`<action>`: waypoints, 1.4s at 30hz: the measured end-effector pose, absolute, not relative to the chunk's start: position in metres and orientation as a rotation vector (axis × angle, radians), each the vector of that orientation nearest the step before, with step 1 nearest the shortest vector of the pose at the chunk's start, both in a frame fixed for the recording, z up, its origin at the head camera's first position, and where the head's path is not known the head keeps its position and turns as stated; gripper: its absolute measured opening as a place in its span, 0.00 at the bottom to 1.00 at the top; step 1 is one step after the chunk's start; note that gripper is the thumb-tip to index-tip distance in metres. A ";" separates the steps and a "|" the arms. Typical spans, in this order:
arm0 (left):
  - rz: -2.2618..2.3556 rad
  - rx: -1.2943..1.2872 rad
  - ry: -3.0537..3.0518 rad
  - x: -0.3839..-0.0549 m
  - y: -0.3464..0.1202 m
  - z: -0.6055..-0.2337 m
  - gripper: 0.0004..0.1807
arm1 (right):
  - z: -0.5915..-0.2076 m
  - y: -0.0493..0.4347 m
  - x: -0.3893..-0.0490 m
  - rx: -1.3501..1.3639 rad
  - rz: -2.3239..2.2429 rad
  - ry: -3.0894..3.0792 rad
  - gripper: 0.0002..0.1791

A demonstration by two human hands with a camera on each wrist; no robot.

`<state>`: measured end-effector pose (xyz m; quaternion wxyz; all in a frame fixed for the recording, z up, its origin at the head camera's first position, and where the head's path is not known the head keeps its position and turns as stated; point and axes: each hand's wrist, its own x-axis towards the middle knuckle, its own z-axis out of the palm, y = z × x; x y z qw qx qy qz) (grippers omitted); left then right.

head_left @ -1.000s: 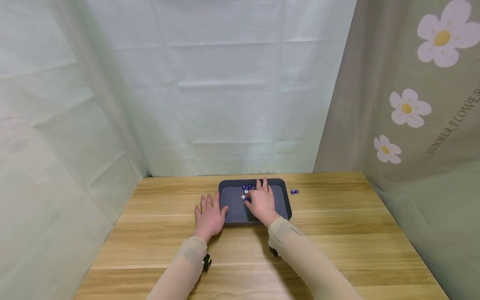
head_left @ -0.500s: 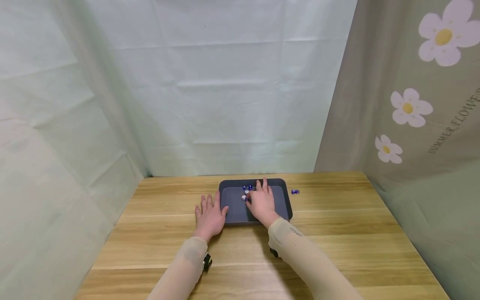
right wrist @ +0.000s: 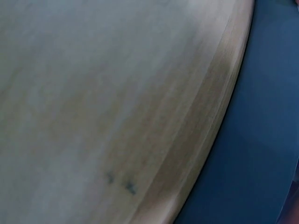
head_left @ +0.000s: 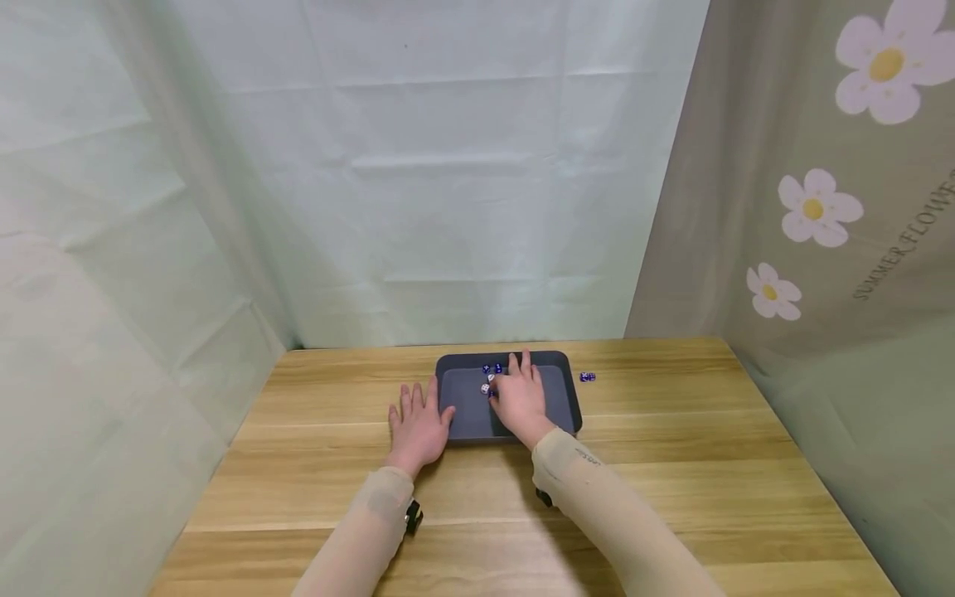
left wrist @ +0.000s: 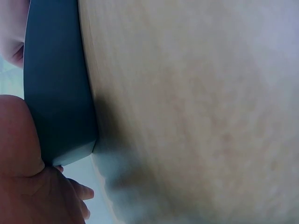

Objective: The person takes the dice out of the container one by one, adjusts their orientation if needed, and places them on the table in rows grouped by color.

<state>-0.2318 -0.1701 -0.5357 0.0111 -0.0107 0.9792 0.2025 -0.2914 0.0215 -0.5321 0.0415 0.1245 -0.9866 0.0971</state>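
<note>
Seen only from the head: blue and white cube dice (head_left: pixel 486 388) in a slate-grey, round-cornered tray (head_left: pixel 468 421), beside the right hand (head_left: pixel 521 401), two fingers extended, unclear whether pinching one. From left wrist, the smooth outer wall (left wrist: pixel 58 84); left hand (head_left: pixel 419 433) against it, straight-fingered, gripping nothing. Grainy wood table (head_left: pixel 671 473) beneath.

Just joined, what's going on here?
A person is handling dice in a dark gray tray on a wooden table. The left hand lies spread at the tray's left side. The right hand reaches inside, thumb and index finger at a blue die; whether they pinch it is unclear. Two white dice and two other blue dice sit close by; two more lie on the table, right of the tray.
</note>
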 end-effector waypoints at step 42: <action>0.603 -0.047 3.039 -0.231 -0.178 -0.540 0.41 | -0.523 0.032 -0.283 0.459 0.444 -2.978 0.08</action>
